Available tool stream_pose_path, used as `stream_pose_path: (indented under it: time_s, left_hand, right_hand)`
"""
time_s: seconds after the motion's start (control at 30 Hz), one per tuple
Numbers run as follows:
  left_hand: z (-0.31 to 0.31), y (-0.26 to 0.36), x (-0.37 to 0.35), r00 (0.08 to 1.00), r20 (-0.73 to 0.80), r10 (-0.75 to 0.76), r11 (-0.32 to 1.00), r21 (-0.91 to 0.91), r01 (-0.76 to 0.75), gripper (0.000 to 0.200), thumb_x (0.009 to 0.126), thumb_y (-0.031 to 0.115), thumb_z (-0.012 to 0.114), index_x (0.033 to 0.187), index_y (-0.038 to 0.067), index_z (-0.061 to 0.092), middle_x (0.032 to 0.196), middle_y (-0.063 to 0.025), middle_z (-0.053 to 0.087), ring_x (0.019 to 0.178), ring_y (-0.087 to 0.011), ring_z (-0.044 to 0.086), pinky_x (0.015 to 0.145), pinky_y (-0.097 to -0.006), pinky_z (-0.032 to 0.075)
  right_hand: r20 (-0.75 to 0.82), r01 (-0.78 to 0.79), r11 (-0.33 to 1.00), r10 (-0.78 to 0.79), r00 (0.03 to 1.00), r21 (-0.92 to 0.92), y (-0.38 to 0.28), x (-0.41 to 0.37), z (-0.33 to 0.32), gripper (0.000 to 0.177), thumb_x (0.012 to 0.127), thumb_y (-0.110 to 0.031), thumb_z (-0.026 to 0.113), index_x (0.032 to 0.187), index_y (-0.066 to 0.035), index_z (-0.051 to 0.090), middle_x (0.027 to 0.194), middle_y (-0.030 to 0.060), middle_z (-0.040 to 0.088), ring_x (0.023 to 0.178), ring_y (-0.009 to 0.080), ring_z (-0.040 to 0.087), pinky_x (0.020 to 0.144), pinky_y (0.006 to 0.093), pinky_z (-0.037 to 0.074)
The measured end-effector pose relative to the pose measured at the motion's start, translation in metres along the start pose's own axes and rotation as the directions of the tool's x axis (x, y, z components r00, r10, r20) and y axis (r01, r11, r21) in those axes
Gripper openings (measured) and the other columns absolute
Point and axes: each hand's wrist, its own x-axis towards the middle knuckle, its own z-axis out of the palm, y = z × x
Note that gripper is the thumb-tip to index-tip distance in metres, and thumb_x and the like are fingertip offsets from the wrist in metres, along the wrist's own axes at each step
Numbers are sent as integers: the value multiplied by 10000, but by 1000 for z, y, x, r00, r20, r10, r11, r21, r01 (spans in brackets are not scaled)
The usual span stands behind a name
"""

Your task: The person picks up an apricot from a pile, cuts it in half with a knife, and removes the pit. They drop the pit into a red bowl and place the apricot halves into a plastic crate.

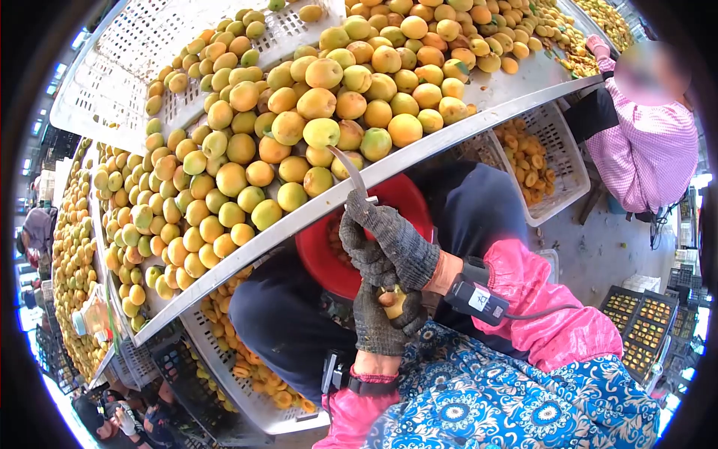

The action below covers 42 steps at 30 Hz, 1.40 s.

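Both of my hands wear dark grey knitted gloves and meet above my lap. My right hand [400,239] is closed around a knife [350,168] whose thin, curved blade points up toward the table edge; its handle is hidden in the glove. Below it, my left hand [378,322] is wrapped around a cut apricot [393,301], with the brown pit showing in the flesh. The fingers of the two hands touch or overlap. Between my knees, beneath the hands, sits a red basin [415,206] with something brownish inside, mostly covered.
A metal-edged table [501,93] heaped with whole apricots [314,105] lies ahead. White crates [576,183] of apricot halves stand beneath it on both sides. A person in a pink checked top [643,157] sits at the right. Black trays [636,329] of fruit lie lower right.
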Motion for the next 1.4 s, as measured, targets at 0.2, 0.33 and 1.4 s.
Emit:
stream_pose_path:
  time_s: [0.2, 0.33, 1.4]
  left_hand:
    - [-18, 2, 2, 968, 212, -137, 984, -86, 158, 470, 930, 457, 348, 1161, 99, 546, 874, -103, 635, 498, -236, 552, 372, -338, 424]
    - [-16, 0, 3, 983, 79, -167, 956, -230, 180, 474, 926, 473, 364, 1140, 93, 550, 891, -108, 639, 505, -248, 561, 390, -353, 446]
    - [8, 12, -44, 646, 143, 750, 590, 297, -751, 329, 978, 270, 406, 1072, 18, 594, 982, -89, 623, 835, -140, 589, 646, -243, 507]
  right_hand:
    - [11, -71, 997, 71, 997, 35, -4, 2, -3, 428, 925, -518, 505, 828, -107, 575, 633, -27, 506, 484, 82, 478, 419, 202, 383]
    - [413, -224, 932, 91, 906, 285, -4, 9, -17, 485, 915, -570, 475, 810, -102, 552, 560, -41, 437, 393, 69, 380, 342, 204, 306]
    - [201, 406, 411, -457, 867, -816, 10, -83, 10, 259, 821, -158, 718, 1020, -11, 642, 891, 74, 675, 820, 115, 620, 737, 287, 519]
